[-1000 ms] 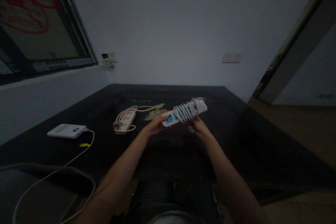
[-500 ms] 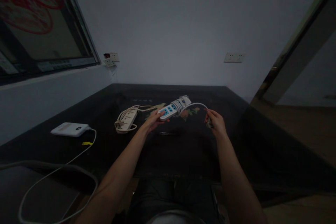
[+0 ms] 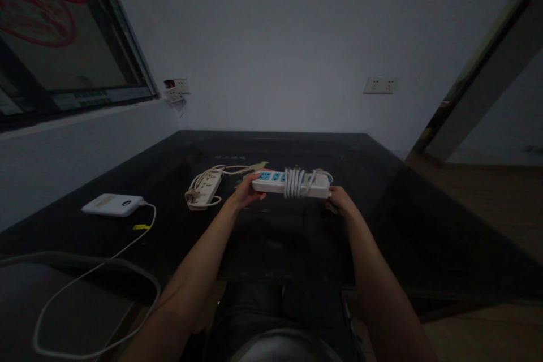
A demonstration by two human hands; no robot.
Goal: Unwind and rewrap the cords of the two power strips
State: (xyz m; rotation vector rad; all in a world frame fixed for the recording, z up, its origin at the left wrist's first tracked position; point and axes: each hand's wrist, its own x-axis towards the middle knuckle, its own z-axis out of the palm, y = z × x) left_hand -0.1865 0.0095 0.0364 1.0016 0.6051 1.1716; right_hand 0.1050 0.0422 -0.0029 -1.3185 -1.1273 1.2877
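A white power strip (image 3: 271,185) with blue socket faces is held above the table, lying nearly level. Its grey-white cord (image 3: 292,182) is wound in several turns around the strip's middle and right part. My left hand (image 3: 246,190) grips the strip's left end, thumb on top. At the right end is my right hand (image 3: 340,199), fingers closed around the loose end of the cord; the plug is mostly hidden there. A second, cream power strip (image 3: 209,188) lies on the table left of my left hand, its own cord looped over it.
A white power bank (image 3: 112,205) with a cable and a yellow tag (image 3: 141,227) lies at the left of the dark table (image 3: 288,243). A wall stands behind, with sockets (image 3: 379,85) on it. A grey surface (image 3: 55,311) is at lower left.
The right hand drew the cord end out to the right, then came back to the strip's right end. The strip has turned from slanted to nearly level, still in my left hand.
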